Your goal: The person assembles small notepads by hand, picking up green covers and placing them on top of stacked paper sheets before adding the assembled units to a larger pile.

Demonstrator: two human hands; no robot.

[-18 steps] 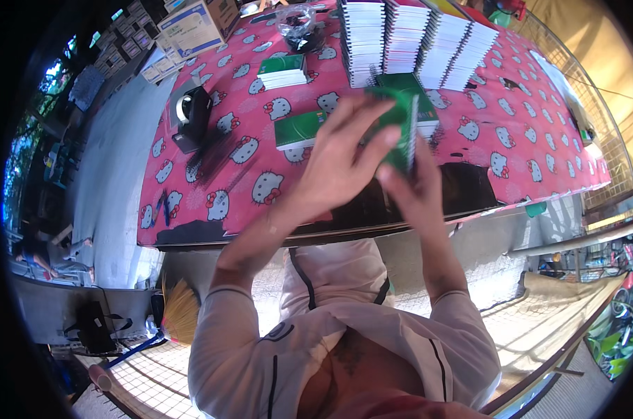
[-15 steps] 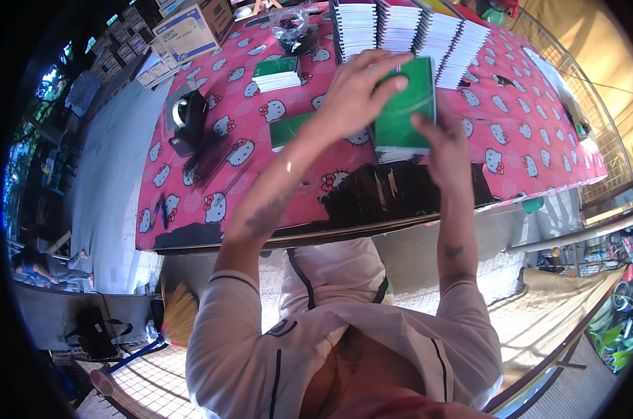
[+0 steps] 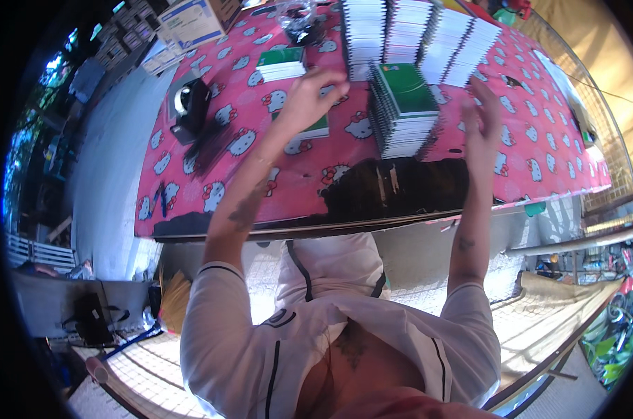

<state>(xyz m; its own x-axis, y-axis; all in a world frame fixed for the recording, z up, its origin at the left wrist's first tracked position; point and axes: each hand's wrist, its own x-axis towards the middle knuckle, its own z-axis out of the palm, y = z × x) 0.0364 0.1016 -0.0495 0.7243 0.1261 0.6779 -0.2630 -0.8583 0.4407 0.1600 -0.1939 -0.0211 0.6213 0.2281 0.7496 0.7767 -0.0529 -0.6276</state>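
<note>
A tall stack of spiral notebooks with a green cover (image 3: 409, 89) on top stands near the front of the table, its wire bindings facing left. To its left, my left hand (image 3: 311, 101) hovers over a low green notebook pile (image 3: 319, 127), fingers loosely bent and apart, with nothing in them. On the other side of the stack, my right hand (image 3: 484, 122) is off the notebooks, empty, its fingers spread and slightly blurred. Farther back lies another short green notebook pile (image 3: 281, 64). Part of the pile beneath my left hand is hidden by the hand and wrist.
Tall white-paged notebook stacks (image 3: 365, 38) rise at the back. A black tape dispenser (image 3: 191, 112) sits at the left on the pink cartoon-print tablecloth (image 3: 226, 150), which is torn to black near the front edge. A cardboard box (image 3: 194, 24) and a clear plastic bag (image 3: 297, 21) are farther back.
Both hands have let go of the green notebook, which now lies on top of the stack. My left hand has moved left toward the low pile; my right hand has drawn away right.
</note>
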